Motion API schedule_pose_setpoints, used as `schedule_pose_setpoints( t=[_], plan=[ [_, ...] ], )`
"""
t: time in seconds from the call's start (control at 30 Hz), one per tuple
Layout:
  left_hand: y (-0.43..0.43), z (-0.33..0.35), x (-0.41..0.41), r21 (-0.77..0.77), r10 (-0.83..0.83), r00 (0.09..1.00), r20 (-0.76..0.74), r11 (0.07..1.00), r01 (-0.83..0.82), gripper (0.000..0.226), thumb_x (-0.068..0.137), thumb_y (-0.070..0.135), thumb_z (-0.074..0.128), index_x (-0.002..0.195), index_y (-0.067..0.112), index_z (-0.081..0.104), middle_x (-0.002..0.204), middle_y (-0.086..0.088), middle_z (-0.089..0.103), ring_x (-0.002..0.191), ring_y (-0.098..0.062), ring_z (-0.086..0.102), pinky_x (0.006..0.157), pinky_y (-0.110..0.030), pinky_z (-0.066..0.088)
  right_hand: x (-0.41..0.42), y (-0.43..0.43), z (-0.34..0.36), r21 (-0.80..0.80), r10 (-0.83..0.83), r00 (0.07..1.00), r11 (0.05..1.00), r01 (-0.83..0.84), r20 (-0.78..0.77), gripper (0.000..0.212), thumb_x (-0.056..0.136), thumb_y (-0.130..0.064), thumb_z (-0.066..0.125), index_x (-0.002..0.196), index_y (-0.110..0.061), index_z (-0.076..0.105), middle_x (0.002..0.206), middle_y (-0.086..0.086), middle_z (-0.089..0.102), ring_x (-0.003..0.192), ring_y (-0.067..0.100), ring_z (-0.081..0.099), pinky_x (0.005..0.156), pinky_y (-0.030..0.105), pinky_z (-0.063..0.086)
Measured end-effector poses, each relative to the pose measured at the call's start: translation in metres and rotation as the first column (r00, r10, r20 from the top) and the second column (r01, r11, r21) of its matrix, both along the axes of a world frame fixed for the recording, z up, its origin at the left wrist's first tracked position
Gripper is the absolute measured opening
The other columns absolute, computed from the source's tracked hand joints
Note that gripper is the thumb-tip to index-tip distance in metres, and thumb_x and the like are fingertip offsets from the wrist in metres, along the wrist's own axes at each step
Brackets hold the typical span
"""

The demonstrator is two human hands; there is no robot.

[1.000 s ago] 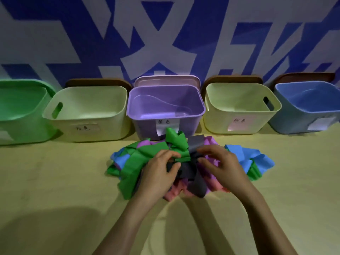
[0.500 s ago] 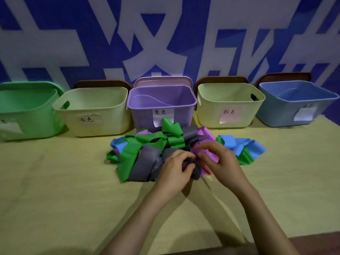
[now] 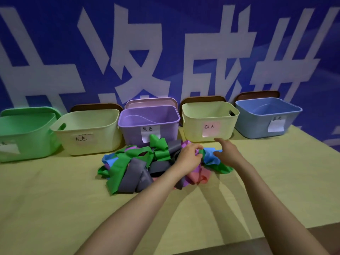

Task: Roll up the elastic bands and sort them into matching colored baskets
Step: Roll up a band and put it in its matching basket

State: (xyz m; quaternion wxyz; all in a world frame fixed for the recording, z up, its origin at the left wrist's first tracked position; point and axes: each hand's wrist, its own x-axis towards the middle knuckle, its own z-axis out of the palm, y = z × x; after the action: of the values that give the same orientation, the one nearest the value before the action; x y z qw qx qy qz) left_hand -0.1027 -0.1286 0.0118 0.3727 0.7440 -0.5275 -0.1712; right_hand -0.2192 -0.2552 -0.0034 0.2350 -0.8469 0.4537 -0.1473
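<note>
A tangled pile of elastic bands lies mid-table: green (image 3: 121,168), grey (image 3: 132,175), purple (image 3: 185,144), pink (image 3: 198,177) and blue (image 3: 211,155). My left hand (image 3: 189,157) reaches over the pile's right side, fingers curled and pinching at the left edge of the blue band. My right hand (image 3: 227,151) hovers just right of it, fingers spread, thumb touching the blue band. Behind the pile stand the green basket (image 3: 27,137), a cream basket with a grey label (image 3: 88,126), the purple basket (image 3: 134,124), a cream basket with a pink label (image 3: 191,115) and the blue basket (image 3: 257,124).
The baskets stand in a row against a blue wall banner with white characters. Lids lean behind several baskets. The yellow table (image 3: 55,208) ends in a front edge at lower right; bare surface lies left, right and in front of the pile.
Both hands have left the grey band near the pile's front and moved right and farther back to the blue band. The camera has tilted up and pulled back.
</note>
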Motion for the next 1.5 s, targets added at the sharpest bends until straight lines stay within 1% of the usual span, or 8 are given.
schedule_pose_setpoints(
  t=[0.2,0.43,0.67,0.9,1.0,1.17,1.27,1.5],
  plan=[
    [-0.008,-0.017,-0.01,0.236,-0.099,0.993,0.065,0.968,0.081,0.058,0.093,0.009,0.051,0.148,0.013,0.033,0.153,-0.01,0.032,0.139,-0.024,0.033,0.11,-0.026,0.024,0.004,-0.001,-0.044,0.059,0.016,0.963,0.998,-0.001,-0.269,0.049,0.093,-0.024,0.052,0.14,-0.018,0.04,0.141,0.013,0.044,0.128,0.034,0.041,0.102,0.044,0.038],
    [0.01,-0.023,-0.004,0.156,-0.157,0.986,0.051,0.977,0.147,0.063,0.088,0.017,0.064,0.144,0.013,0.036,0.144,-0.011,0.043,0.129,-0.025,0.043,0.101,-0.029,0.034,-0.014,0.039,-0.03,0.087,-0.149,0.967,0.987,0.133,0.207,0.021,0.088,-0.006,0.056,0.107,-0.011,0.062,0.113,0.011,0.061,0.101,0.028,0.058,0.076,0.028,0.042],
    [0.032,0.016,0.013,-0.353,-0.002,0.963,-0.269,0.931,-0.096,0.041,0.088,0.021,0.065,0.126,0.015,0.053,0.125,-0.009,0.053,0.114,-0.023,0.056,0.098,-0.039,0.048,0.004,0.095,0.05,0.172,-0.05,0.744,0.981,-0.089,0.666,0.017,0.088,-0.005,0.063,0.095,-0.019,0.057,0.101,0.007,0.057,0.078,0.016,0.057,0.061,0.018,0.045],
    [0.085,0.065,0.063,-0.379,-0.092,0.604,-0.792,0.849,-0.367,0.014,0.101,0.019,0.044,0.103,0.02,0.058,0.095,-0.003,0.065,0.079,-0.014,0.063,0.064,-0.028,0.053,0.057,0.131,0.079,0.171,0.069,0.578,0.92,-0.351,0.813,0.022,0.089,-0.01,0.065,0.108,-0.019,0.059,0.104,0.009,0.06,0.084,0.014,0.058,0.071,0.025,0.049],
    [0.098,0.072,0.091,-0.322,-0.095,0.448,-0.889,0.826,-0.463,0.023,0.1,0.03,0.044,0.096,0.017,0.062,0.093,-0.006,0.067,0.077,-0.018,0.063,0.067,-0.031,0.049,0.08,0.127,0.077,0.114,0.122,0.573,0.926,-0.359,0.81,0.015,0.091,-0.004,0.061,0.097,-0.018,0.06,0.085,0.012,0.056,0.074,0.015,0.051,0.066,0.027,0.044],
    [0.105,0.075,0.129,-0.265,-0.079,0.35,-0.934,0.809,-0.525,0.03,0.1,0.034,0.043,0.113,0.013,0.061,0.096,-0.006,0.07,0.078,-0.019,0.066,0.074,-0.032,0.049,0.105,0.12,0.081,0.213,0.023,0.519,0.896,-0.39,0.855,0.015,0.098,-0.009,0.05,0.086,-0.014,0.059,0.082,0.004,0.06,0.074,0.008,0.058,0.062,0.018,0.052],
    [0.108,0.075,0.142,-0.235,-0.055,0.382,-0.922,0.866,-0.442,0.026,0.1,0.029,0.043,0.103,0.014,0.065,0.076,0.001,0.074,0.065,-0.012,0.069,0.068,-0.028,0.052,0.11,0.113,0.087,0.294,-0.057,0.491,0.859,-0.419,0.869,0.018,0.1,-0.017,0.047,0.085,-0.015,0.057,0.089,0.006,0.059,0.083,0.016,0.058,0.07,0.028,0.055],
    [0.122,0.066,0.151,0.028,0.105,0.708,-0.699,0.993,-0.119,0.01,0.086,0.026,0.067,0.092,0.019,0.07,0.084,0.005,0.071,0.082,-0.009,0.06,0.081,-0.026,0.044,0.117,0.1,0.1,0.346,-0.066,0.562,0.845,-0.408,0.824,0.019,0.099,-0.024,0.049,0.083,-0.023,0.059,0.088,0.002,0.058,0.083,0.014,0.054,0.069,0.03,0.047]
  ],
)
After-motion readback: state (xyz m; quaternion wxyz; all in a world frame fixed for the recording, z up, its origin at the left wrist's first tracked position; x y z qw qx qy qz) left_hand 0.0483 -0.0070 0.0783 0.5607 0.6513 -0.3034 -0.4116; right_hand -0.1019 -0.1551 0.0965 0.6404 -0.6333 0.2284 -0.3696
